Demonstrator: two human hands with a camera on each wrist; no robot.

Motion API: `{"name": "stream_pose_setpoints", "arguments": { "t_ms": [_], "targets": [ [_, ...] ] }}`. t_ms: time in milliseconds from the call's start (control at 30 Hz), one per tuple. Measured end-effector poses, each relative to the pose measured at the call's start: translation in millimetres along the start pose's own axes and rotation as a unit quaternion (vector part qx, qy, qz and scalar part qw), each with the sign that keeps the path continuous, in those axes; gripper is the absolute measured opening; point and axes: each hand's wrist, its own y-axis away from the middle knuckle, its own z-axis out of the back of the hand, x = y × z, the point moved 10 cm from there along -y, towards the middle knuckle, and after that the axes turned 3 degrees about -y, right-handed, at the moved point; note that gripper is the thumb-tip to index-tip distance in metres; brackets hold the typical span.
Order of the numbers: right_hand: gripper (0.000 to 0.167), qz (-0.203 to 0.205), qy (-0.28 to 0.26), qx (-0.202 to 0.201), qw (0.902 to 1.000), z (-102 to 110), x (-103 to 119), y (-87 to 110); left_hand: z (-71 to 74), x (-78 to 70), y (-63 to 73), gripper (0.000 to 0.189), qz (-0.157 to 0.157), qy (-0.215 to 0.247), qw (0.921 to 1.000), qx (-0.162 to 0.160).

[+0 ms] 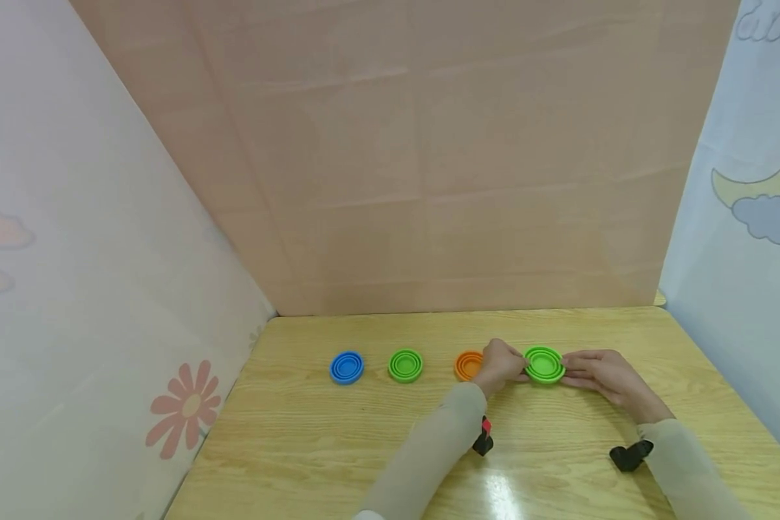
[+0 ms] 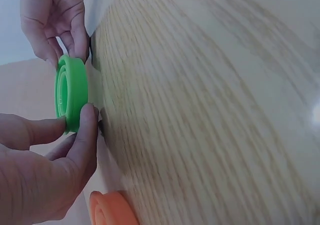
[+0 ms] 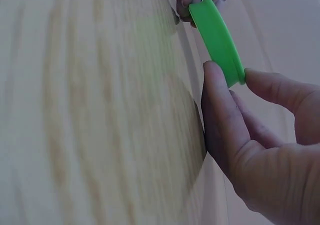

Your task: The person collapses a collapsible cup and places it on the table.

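Both hands pinch a flattened, ringed green collapsible cup (image 1: 544,365) at the right of the row. My left hand (image 1: 502,363) holds its left rim between thumb and fingers, and my right hand (image 1: 601,375) does the same on the right rim. In the right wrist view the cup (image 3: 217,40) is tilted and appears raised off the table, with the right thumb on one face edge and fingers beneath. Beside the left hand lies an orange collapsible cup (image 1: 468,366), partly hidden by that hand; the left wrist view shows its edge (image 2: 112,208) too.
Further left on the wooden table (image 1: 312,448) lie another green collapsible cup (image 1: 406,366) and a blue one (image 1: 347,368). A brownish sheet (image 1: 429,180) stands along the back edge. Patterned white walls (image 1: 91,253) flank the table.
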Motion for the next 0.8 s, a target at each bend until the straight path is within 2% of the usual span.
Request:
{"name": "stream_pose_setpoints", "arguments": {
  "t_ms": [100, 267, 467, 600, 700, 800],
  "targets": [
    [0.062, 0.002, 0.011, -0.014, 0.9998, 3.8, 0.4, 0.5, -1.8, -0.3, -0.8, 0.004, 0.008, -0.01, 0.9999, -0.009],
    [0.056, -0.006, 0.058, -0.046, 0.9972, 10.8, -0.9, 3.5, -4.5, 0.3, 0.9, 0.003, 0.014, -0.029, 0.9993, -0.021],
    [0.051, -0.003, 0.141, -0.087, 0.9862, 14.4, 5.3, 8.2, -5.3, -0.6, 0.5, 0.003, -0.009, -0.073, 0.9963, -0.045],
    [0.049, 0.001, 0.165, -0.103, 0.981, 14.4, 8.9, 8.5, -4.4, -1.5, -1.7, 0.004, -0.019, -0.099, 0.9933, -0.057],
    [0.049, -0.001, 0.166, -0.107, 0.9804, 15.0, 9.2, 8.2, -3.8, -1.9, -1.3, 0.005, -0.022, -0.093, 0.9941, -0.051],
    [0.05, -0.003, 0.164, -0.108, 0.9805, 16.5, 10.1, 8.6, -1.8, -3.0, 0.9, 0.005, -0.033, -0.089, 0.9951, -0.028]
  ]
}}
